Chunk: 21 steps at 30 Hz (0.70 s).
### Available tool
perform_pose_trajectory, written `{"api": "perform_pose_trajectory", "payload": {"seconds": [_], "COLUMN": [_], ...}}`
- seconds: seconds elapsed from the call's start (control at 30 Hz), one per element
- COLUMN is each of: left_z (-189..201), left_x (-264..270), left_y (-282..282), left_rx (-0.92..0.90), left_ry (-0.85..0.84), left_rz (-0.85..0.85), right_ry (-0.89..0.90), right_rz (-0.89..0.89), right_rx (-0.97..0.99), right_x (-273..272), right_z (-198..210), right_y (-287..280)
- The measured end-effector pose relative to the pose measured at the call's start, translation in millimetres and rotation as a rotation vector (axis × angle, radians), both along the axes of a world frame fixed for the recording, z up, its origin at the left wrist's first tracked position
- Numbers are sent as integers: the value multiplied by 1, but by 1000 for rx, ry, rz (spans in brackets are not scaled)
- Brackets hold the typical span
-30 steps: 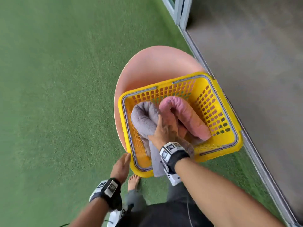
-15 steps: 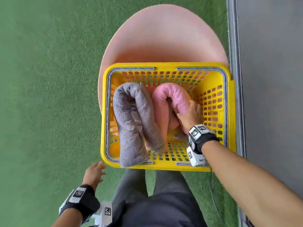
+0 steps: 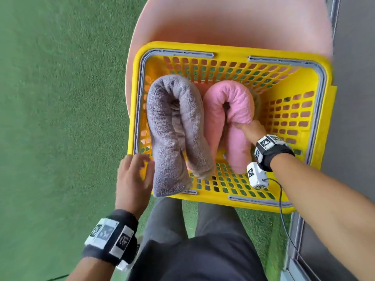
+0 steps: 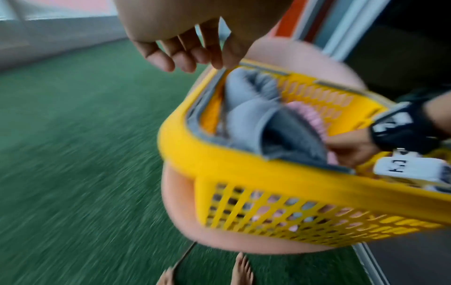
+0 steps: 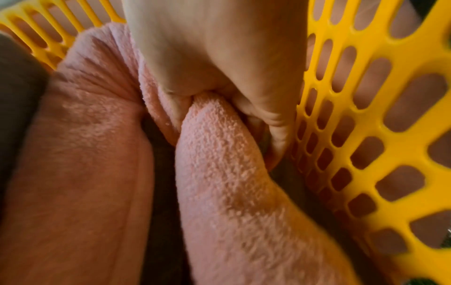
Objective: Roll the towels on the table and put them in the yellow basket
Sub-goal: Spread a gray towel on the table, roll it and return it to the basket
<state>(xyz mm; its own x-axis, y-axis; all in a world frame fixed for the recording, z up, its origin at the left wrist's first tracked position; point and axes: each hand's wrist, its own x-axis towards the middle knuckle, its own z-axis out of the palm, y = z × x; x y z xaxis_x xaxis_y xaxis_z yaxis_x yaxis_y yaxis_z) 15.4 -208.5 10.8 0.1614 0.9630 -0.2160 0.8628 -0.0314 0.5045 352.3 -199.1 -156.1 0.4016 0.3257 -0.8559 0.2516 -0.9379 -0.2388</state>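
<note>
Nearest, dark grey trousers (image 3: 194, 240) of the standing person, over green artificial turf (image 3: 60, 118); bare toes show on it in the left wrist view.

Left hand (image 3: 132, 177): black wristband with white marker blocks, fingers loosely spread, grip closed on nothing, just outside the near left corner of the yellow perforated plastic basket (image 3: 239, 48), close beside the overhanging towel end; whether it touches is unclear.

Yellow basket: grey-trimmed rim, standing on a round pale pink desk (image 3: 233, 19), its near edge overhanging the desk.

Rolled grey terry towel (image 3: 172, 126): bent into a U, along the basket's left wall, one end resting over the basket's near rim.

Rolled pink terry towel (image 3: 229, 110): bent into a U, inside the basket, touching the grey roll's right side.

Right hand (image 3: 250, 129): inside the basket, between the pink roll and the basket's right wall, fingers (image 5: 273, 119) and thumb curled round the roll's right limb.

Beyond the basket's right side, grey floor (image 3: 357, 98) behind a metal track.
</note>
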Motion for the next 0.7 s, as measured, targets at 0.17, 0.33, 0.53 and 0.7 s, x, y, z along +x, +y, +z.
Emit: {"api": "perform_pose_trajectory", "payload": {"seconds": [0.17, 0.33, 0.53, 0.7], "left_z": [-55, -77, -85, -105], "left_x": [55, 107, 188, 190], "left_y": [43, 76, 37, 32], "left_rx": [-352, -524, -370, -357], "left_ry": [305, 435, -79, 333], "left_rz": [-478, -324, -453, 9], "right_ry": [35, 41, 67, 66], "right_rz": [-56, -55, -41, -31], "right_rx": [36, 33, 42, 31], "right_x": [0, 16, 17, 8], "right_z": [-9, -30, -31, 6], "right_y": [-10, -17, -16, -7]}}
